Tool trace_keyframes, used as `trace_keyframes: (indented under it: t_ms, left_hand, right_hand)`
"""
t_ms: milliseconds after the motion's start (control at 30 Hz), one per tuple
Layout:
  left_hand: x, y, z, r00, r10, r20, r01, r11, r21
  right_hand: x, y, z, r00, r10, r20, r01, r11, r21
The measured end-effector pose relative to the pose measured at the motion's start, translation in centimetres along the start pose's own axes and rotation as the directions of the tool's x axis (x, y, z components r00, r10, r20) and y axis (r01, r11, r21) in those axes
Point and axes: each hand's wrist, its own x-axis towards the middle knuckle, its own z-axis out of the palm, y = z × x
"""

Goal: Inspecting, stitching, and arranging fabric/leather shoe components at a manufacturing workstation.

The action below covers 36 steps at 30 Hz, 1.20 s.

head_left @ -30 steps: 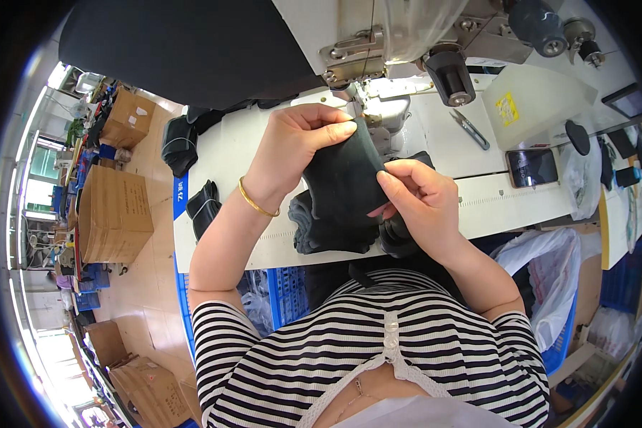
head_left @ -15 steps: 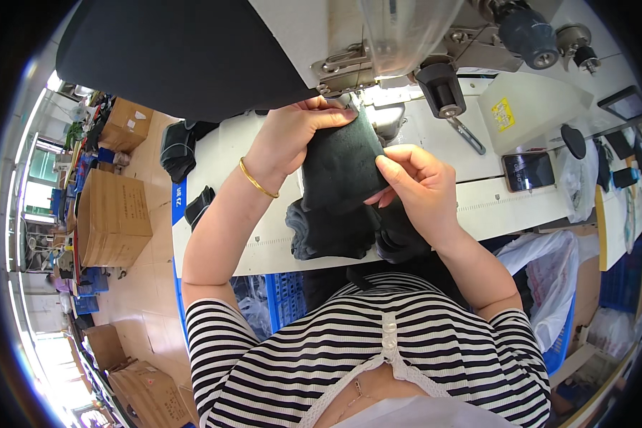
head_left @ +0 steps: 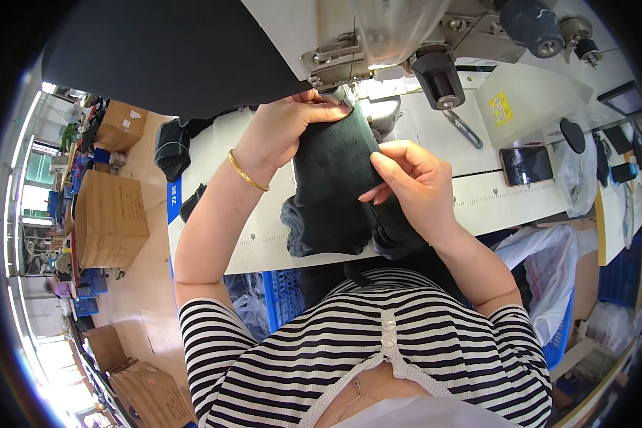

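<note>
A dark green-black piece of fabric stretches between my hands under the head of a sewing machine. At its upper edge, close to the machine's needle area, my left hand pinches it between thumb and fingers. My right hand is closed on the right-hand edge, thumb on top and fingers partly underneath. Below the held piece, a stack of dark fabric pieces lies on the white table. More dark fabric lies beside that stack, partly under my right hand. The machine hides some left fingertips.
A bundle of dark fabric lies at the table's left end. A phone and a clear plastic bag are to the right. Blue crates stand below the table. Cardboard boxes sit on the floor at left.
The whole view has shifted slightly. Both hands keep their hold on the fabric, which lies a little flatter below the machine head; otherwise little differs.
</note>
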Motion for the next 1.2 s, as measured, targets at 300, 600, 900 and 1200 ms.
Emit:
trace_keyframes:
  t_ms: [300,600,900,1200]
  left_hand:
    - [0.7,0.0,-0.3,1.000,0.020,-0.002,-0.020,1.000,0.010]
    - [0.6,-0.1,-0.7,0.995,0.066,0.080,-0.074,0.993,0.096]
    - [0.5,0.3,-1.1,0.991,0.069,0.119,-0.095,0.967,0.236]
    - [-0.5,0.0,-0.5,0.996,0.059,0.069,-0.067,0.991,0.117]
  right_hand:
    - [0.5,0.0,0.1,1.000,-0.026,-0.008,0.026,1.000,-0.001]
    - [-0.4,0.1,-0.3,1.000,0.017,0.026,-0.018,0.999,0.036]
    - [-0.6,-0.1,-0.8,0.999,0.005,0.051,-0.002,0.998,-0.069]
    - [-1.0,-0.1,-0.3,0.998,0.002,0.064,0.000,0.999,-0.040]
